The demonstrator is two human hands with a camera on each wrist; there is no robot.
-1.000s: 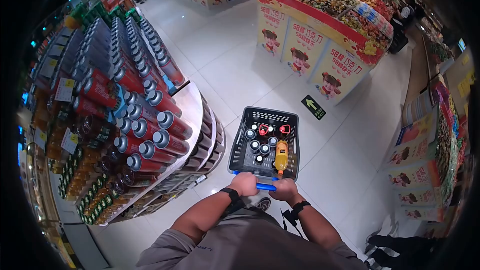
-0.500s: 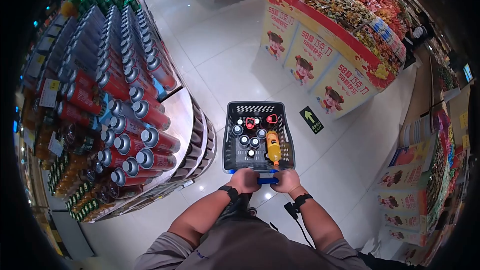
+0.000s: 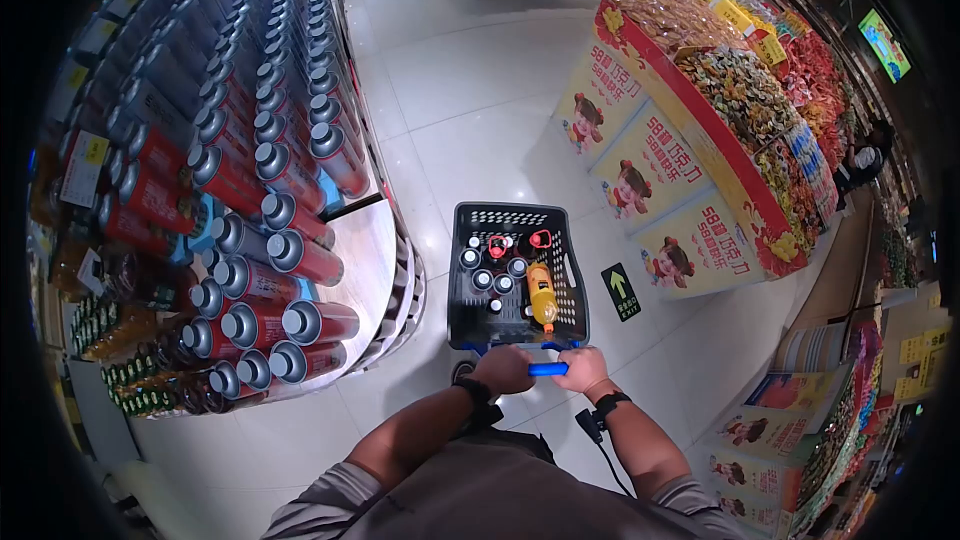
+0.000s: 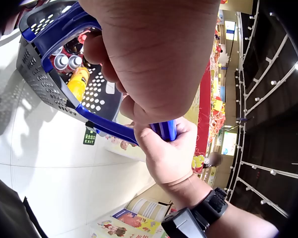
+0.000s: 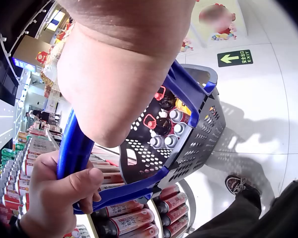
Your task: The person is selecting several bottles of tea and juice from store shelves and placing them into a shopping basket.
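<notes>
Both hands grip the blue handle (image 3: 548,369) of a dark grey perforated basket (image 3: 458,285). My left hand (image 3: 503,370) is curled round the handle's left part, my right hand (image 3: 583,370) round its right part. In the left wrist view the left hand (image 4: 144,59) covers much of the frame, with the right hand (image 4: 166,153) beyond it. The right wrist view has the left hand (image 5: 54,193) on the blue handle (image 5: 74,148). Inside the basket lie an orange-yellow bottle (image 3: 542,295), several silver-topped cans (image 3: 482,280) and bottles with red loops (image 3: 540,239).
Red cans (image 3: 305,258) are stacked on a rounded shelf (image 3: 372,240) at the left. A candy display (image 3: 690,170) stands ahead to the right, and another (image 3: 760,440) at the lower right. An exit sign (image 3: 620,292) is on the tiled floor (image 3: 470,140). A person (image 3: 862,160) is at the far right.
The red cans and the candy display have come lower in the head view, and the display lies further right. Both hands have stayed on the handle.
</notes>
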